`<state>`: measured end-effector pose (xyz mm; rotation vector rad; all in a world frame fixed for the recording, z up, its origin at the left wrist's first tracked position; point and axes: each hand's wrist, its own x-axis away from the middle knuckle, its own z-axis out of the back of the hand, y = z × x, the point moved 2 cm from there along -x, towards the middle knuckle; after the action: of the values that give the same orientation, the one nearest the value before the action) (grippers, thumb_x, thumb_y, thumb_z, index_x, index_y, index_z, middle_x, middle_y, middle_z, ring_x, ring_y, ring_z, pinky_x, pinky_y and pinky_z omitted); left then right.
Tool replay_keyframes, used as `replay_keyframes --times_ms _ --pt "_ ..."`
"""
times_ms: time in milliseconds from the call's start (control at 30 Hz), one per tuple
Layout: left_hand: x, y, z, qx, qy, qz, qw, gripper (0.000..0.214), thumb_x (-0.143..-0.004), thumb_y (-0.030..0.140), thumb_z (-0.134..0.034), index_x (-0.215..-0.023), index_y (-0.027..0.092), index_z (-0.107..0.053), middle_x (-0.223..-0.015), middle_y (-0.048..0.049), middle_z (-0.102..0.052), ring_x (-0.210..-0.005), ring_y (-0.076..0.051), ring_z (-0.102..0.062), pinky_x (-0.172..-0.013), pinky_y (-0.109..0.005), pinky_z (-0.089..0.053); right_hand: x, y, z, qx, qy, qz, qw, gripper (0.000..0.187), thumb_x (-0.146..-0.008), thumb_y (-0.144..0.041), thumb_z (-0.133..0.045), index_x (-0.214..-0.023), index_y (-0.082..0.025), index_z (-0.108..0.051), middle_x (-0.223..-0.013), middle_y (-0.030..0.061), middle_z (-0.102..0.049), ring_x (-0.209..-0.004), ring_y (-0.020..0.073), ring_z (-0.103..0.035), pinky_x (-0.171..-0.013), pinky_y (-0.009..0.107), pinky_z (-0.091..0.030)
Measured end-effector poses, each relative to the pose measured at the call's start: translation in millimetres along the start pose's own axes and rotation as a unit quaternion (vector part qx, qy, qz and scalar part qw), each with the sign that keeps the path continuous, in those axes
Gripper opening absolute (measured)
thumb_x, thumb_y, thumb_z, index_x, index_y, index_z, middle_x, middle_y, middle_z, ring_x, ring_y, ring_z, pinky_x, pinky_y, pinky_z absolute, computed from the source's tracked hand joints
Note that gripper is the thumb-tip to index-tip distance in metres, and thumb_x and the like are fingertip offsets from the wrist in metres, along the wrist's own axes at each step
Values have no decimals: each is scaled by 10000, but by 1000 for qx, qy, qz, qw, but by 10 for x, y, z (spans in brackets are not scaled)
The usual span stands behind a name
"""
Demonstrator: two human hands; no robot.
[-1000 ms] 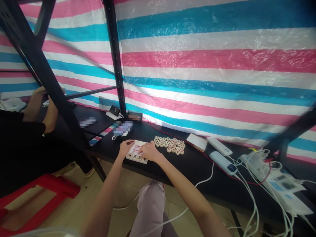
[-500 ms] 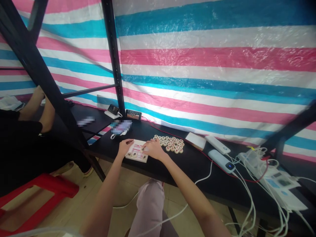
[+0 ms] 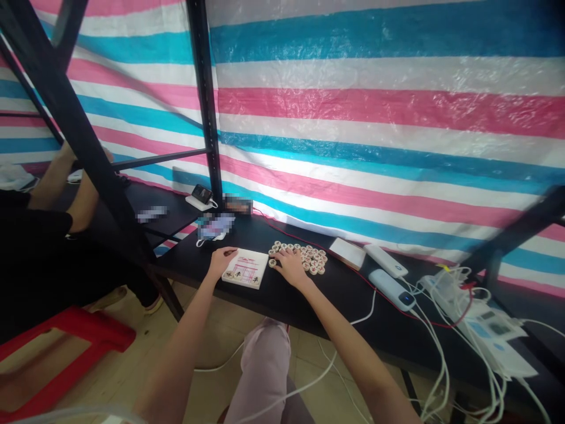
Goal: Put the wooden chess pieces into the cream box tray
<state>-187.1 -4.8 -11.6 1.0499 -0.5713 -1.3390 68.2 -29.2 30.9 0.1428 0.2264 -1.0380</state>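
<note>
A small white board [image 3: 251,259] with red lines lies near the table's front edge. Several Chinese chess pieces [image 3: 238,274] with black characters sit along its near side. My left hand [image 3: 219,262] is at the board's far left corner, fingers curled and pinching its edge. Right of the board, my right hand [image 3: 290,266] is closed, its fingertips on a round Chinese chess piece [image 3: 272,262] at the left end of a cluster. Many more pieces [image 3: 314,259] with red and dark characters lie close together beyond and beside this hand, which covers some of them.
A white box [image 3: 348,253], power banks [image 3: 392,290] and a cable-laden power strip [image 3: 494,341] stand to the right. A phone on a stand [image 3: 200,195] and a blurred packet [image 3: 215,226] are at the back left. Another person's arm [image 3: 82,203] shows beyond the black post; a red stool [image 3: 88,335] stands below.
My right hand has moved right, off the board to the cluster's left end, and a piece has left the board with it. My left hand stays at the board's corner.
</note>
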Motion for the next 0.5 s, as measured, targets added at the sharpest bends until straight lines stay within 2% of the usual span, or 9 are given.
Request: replay_keyframes --times_ms 133,233,500 --pt "-5 -4 9 12 -4 3 1000 360 -643 409 -604 -849 134 -711 -763 -76 -693 -702 -183 -605 -652 -270 -463 -19 -36 -3 7 -1 5 1000 167 -852 -320 -519 -964 -232 -606 -1038 50 -609 -983 198 -484 -836 372 -236" --pt "1 6 13 10 1 2 1000 350 -647 404 -600 -842 136 -712 -759 -73 -691 -693 -178 -602 -648 -266 -461 -62 -38 18 21 -3 25 999 147 -863 -296 -498 -880 -221 -624 -1003 49 -616 -965 199 -474 -819 373 -235" --pt "13 63 25 3 24 6 1000 344 -644 401 -597 -829 136 -714 -707 -57 -682 -637 -160 -578 -619 -259 -453 -163 -10 38 54 2 51 997 190 -877 -225 -442 -915 -211 -627 -1027 70 -588 -980 213 -438 -787 356 -258"
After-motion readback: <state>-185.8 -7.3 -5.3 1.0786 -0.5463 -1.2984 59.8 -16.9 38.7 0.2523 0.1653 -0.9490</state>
